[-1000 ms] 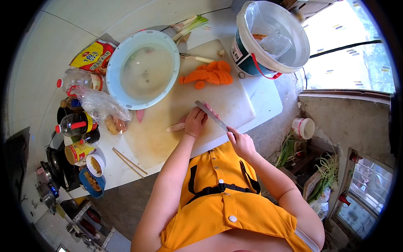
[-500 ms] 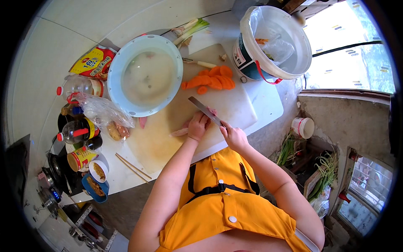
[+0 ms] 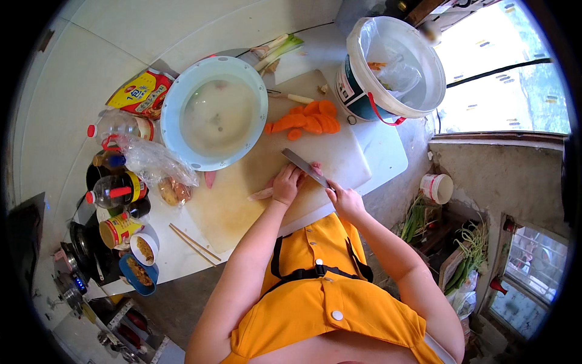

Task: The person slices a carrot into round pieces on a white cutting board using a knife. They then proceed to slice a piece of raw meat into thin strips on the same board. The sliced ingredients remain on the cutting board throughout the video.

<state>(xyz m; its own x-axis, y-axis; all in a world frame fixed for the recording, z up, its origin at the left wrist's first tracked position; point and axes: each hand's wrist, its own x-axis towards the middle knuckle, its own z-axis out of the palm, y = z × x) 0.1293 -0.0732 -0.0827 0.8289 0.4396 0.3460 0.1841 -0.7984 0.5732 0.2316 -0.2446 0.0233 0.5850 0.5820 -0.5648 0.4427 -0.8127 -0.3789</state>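
Observation:
On the cutting board (image 3: 224,212), my left hand (image 3: 287,184) presses down on a piece of pink raw meat (image 3: 262,193), its fingers curled together; the hand hides most of the meat. A bit of pink shows beyond the fingertips, beside the blade. My right hand (image 3: 344,199) is closed round the handle of a kitchen knife (image 3: 303,165). Its broad blade slants up and left, close to the left fingers. Sliced carrots (image 3: 310,121) lie in a heap farther up the board. A small pink sliver (image 3: 210,178) rests below the basin's rim.
A light blue basin (image 3: 173,142) of cloudy water stands over the board's far left. Beyond the carrots is a lined bucket (image 3: 357,103). Scallions (image 3: 282,51) lie at the back. Bottles (image 3: 115,190), a plastic bag (image 3: 151,158), chopsticks (image 3: 194,244) and small bowls (image 3: 151,242) crowd the left side.
The knife has shifted slightly right and nearer to me with my right hand. My left hand stays on the meat. The whole view has moved a little.

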